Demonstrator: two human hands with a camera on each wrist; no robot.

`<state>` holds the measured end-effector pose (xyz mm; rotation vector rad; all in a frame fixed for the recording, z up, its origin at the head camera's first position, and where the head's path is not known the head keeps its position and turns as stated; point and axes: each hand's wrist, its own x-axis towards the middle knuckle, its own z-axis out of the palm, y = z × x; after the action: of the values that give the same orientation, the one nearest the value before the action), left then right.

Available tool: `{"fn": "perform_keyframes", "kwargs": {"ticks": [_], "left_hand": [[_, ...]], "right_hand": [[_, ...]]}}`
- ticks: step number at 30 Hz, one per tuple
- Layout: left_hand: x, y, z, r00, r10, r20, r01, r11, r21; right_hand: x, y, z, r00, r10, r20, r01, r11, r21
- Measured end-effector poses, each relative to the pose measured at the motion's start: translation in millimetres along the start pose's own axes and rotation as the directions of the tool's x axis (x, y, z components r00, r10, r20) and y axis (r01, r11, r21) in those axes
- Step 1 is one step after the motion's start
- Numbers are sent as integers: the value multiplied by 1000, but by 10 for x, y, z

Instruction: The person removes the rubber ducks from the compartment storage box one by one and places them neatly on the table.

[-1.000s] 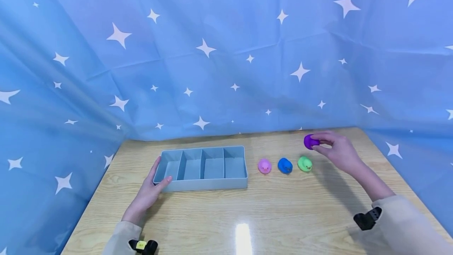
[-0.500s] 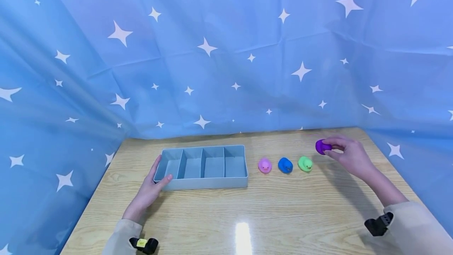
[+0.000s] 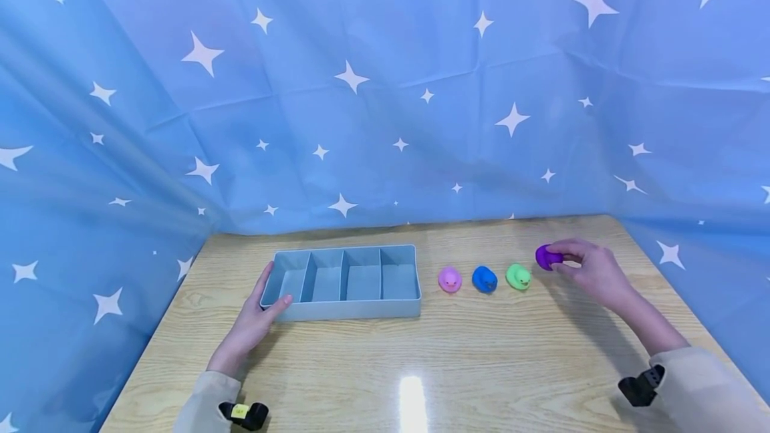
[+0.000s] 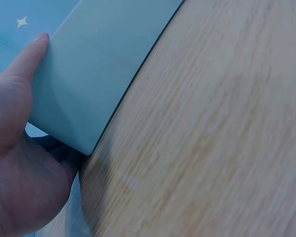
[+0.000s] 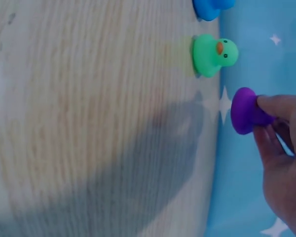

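Observation:
A light blue box (image 3: 349, 311) with several compartments in a row stands on the table at centre left. My left hand (image 3: 249, 326) grips its left end; in the left wrist view the thumb (image 4: 32, 57) lies on the long side wall and the other fingers go round the end. My right hand (image 3: 592, 272) pinches a purple rubber duck (image 3: 546, 258) between thumb and fingertips, above the table at the right. Its flat base (image 5: 242, 111) shows in the right wrist view, while fingers hide much of the rest. Just left of it sits a green duck (image 3: 519, 276).
To the right of the box, a pink duck (image 3: 450, 280) and a blue duck (image 3: 484, 279) line up with the green one. Starry blue cloth (image 3: 385, 85) hangs behind the wooden table (image 3: 337, 373) and along both sides.
My right hand has carried the purple duck to the right, then a little lower, from behind the green duck to its right side. The left hand stays on the box.

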<state>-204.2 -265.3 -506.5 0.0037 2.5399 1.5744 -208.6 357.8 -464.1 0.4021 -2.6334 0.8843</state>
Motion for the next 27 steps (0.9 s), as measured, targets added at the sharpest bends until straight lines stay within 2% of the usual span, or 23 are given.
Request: {"fn": "perform_keyframes", "kwargs": {"ticks": [7, 18, 27], "left_hand": [[-8, 16, -8, 1000, -9, 3, 9, 1000, 9], [-6, -9, -3, 1000, -27, 5, 27, 1000, -10], [-6, 5, 3, 1000, -7, 4, 8, 1000, -7]], "right_hand": [[-66, 21, 39, 999, 25, 34, -25, 1000, 1], [-135, 87, 105, 998, 9, 66, -10, 1000, 12], [-161, 99, 118, 989, 63, 138, -67, 998, 23]]}}
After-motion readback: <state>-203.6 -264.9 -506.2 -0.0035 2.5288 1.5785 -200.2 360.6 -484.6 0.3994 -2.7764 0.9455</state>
